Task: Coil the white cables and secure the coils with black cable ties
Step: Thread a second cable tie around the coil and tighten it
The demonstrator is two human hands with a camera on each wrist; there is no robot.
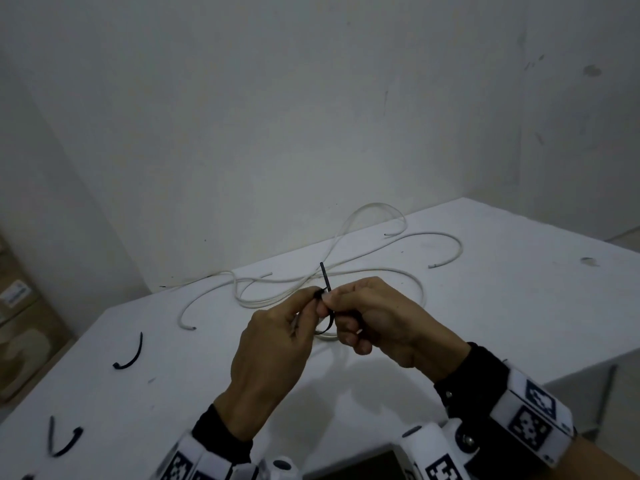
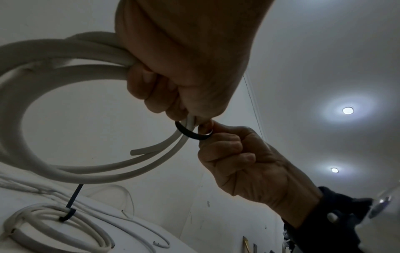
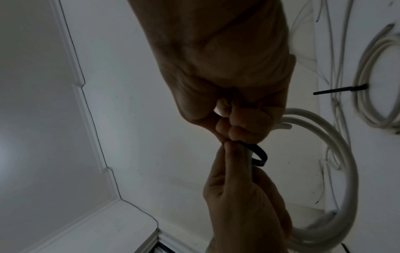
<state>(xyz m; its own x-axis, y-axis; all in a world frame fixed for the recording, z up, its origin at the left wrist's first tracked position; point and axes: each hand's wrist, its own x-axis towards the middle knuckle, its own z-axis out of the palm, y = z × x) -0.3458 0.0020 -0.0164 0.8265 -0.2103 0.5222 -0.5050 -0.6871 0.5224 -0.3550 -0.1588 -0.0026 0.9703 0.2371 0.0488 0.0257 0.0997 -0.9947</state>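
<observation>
My left hand (image 1: 311, 297) grips a small coil of white cable (image 2: 43, 89) above the white table (image 1: 502, 306). A black cable tie (image 2: 191, 133) loops loosely round the coil's strands just below the left fingers. My right hand (image 1: 334, 299) pinches this tie where the two hands meet, and the tie's tail (image 1: 325, 277) sticks up above the fingertips. In the right wrist view the tie loop (image 3: 260, 156) sits between both hands, with the coil (image 3: 337, 154) hanging beside them. From the head view the hands hide most of the held coil.
Loose white cables (image 1: 363, 268) sprawl over the back of the table. A tied coil (image 2: 43, 222) with a black tie tail (image 2: 74, 196) lies below my hands. Spare black ties (image 1: 130, 353) (image 1: 65, 441) lie at the left front. Cardboard boxes (image 1: 17, 306) stand past the left edge.
</observation>
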